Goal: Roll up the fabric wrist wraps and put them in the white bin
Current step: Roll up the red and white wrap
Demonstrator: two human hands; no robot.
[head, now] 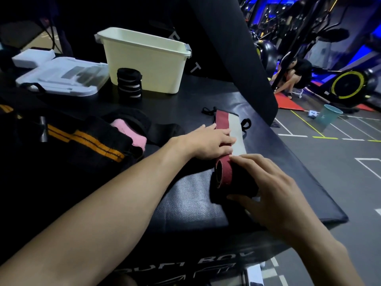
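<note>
The near part of the red and white wrist wrap [226, 131] is already wound into a roll [223, 174], but most of this roll is hidden under the right hand [266, 188], so how thick it is cannot be seen. The right grip is curled over the roll, with the thumb on its near side and the fingers on the top. The left hand [208, 143] lies flat with straight fingers on the part that is not rolled, just beyond the roll, and presses it on the black padded counter [185, 203]. The far end of the wrap, with thin black loops, reaches toward the right edge of the counter. The white bin [144, 60] stands near the far edge, and what is inside cannot be seen. A black rolled wrap [129, 83] stands upright, touching the front of the bin. At the left side lies a dark heap of wraps [86, 137] with orange stripes and a pink piece; single items there are hard to make out.
</note>
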